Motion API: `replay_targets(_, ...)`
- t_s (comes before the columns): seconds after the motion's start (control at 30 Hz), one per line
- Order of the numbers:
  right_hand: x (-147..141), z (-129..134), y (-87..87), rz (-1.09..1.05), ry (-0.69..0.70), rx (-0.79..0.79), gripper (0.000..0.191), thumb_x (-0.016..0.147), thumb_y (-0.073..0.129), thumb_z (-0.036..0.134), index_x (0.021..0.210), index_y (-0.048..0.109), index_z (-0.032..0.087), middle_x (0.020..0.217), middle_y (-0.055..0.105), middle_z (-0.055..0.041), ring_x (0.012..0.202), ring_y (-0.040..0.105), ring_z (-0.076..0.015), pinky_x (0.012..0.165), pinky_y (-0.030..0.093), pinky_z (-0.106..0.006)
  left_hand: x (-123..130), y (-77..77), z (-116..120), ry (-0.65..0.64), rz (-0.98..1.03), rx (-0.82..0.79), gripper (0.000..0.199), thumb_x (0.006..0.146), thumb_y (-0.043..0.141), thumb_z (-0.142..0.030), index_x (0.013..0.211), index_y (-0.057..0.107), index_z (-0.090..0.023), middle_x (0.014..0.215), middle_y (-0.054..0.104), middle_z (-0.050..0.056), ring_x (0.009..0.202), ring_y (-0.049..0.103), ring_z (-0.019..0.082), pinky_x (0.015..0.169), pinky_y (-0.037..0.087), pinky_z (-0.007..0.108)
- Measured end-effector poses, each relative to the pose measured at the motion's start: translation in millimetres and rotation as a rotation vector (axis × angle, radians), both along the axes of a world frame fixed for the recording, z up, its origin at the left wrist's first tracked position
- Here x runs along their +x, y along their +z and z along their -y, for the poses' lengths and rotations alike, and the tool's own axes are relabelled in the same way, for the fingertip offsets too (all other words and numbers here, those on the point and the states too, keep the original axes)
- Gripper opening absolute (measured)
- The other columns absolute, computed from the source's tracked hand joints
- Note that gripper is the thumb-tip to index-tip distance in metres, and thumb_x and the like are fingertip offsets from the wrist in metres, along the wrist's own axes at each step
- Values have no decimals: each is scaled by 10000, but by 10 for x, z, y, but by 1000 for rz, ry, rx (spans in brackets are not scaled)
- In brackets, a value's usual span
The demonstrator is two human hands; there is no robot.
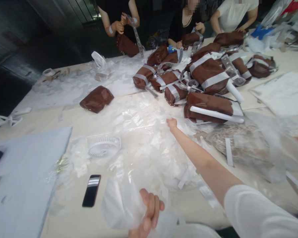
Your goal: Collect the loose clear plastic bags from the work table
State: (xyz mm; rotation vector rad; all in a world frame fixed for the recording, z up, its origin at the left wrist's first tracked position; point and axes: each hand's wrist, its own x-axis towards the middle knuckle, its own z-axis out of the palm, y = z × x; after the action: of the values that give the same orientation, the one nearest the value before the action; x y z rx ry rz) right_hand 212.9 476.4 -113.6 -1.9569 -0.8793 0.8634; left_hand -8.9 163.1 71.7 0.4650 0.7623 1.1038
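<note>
Close to the table's near edge, my left hand (150,210) has its fingers curled round a crumpled clear plastic bag (121,201). My right hand (172,123) is stretched far forward over the table, its fingers closed at the edge of a spread of thin clear plastic (149,132); whether it pinches some of that plastic is too small to make out. Just to the right of my right hand lies a large brown leather bag (208,105) with a white roll along its side. A single brown bag (97,99) lies apart on the left.
Several brown bags with pale wrapping (211,72) are piled at the back right. A phone (91,190), a white fan (104,146) and a pale board (27,178) lie on the left. Three people stand or sit beyond the table, handling brown bags. Plastic-wrapped cords (245,138) lie at right.
</note>
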Motion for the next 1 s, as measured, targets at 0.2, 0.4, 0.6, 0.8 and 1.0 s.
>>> replay_targets(0.2, 101, 1341, 691, -212, 307, 320, 394, 921, 562, 547, 943, 696, 177, 612, 515, 28, 595, 492, -150, 588, 436, -261, 110, 57, -98, 216, -355, -149, 269, 808, 738, -435, 844, 677, -176, 750, 594, 27, 772, 570, 176, 884, 488, 341)
replay_targets(0.4, -207, 2475, 1136, 106, 605, 416, 426, 1043, 339, 395, 1381, 587, 320, 1141, 623, -99, 1050, 566, -294, 912, 476, -500, 432, -261, -185, 109, -353, -353, 474, 831, 707, -505, 1217, 700, -229, 1355, 638, 111, 1265, 550, 289, 1021, 477, 399)
replay_targets(0.6, -446, 2841, 1224, 175, 719, 524, 528, 974, 426, 230, 1497, 456, 295, 1263, 530, -150, 1113, 509, -312, 914, 493, -525, 589, -351, -65, 234, -267, -324, 536, 728, 833, -437, 1218, 696, -270, 1319, 665, 64, 1274, 574, 262, 1060, 464, 346)
replay_targets(0.8, -114, 2504, 730, -143, 958, 632, 309, 924, 583, 399, 1165, 700, 246, 1061, 687, -91, 990, 621, -240, 881, 531, -403, 434, -391, -220, 449, -75, -575, 217, 747, 815, -303, 909, 707, -207, 842, 703, -1, 910, 690, 178, 873, 547, 292)
replay_targets(1.0, 903, 1062, -157, 273, -135, -36, 513, 745, 744, 438, 1142, 673, 121, 1282, 614, -236, 1266, 490, -388, 1006, 432, -510, 322, -438, -161, 453, -65, -558, 267, 691, 854, -277, 874, 683, -185, 754, 620, -23, 764, 645, 136, 775, 551, 256)
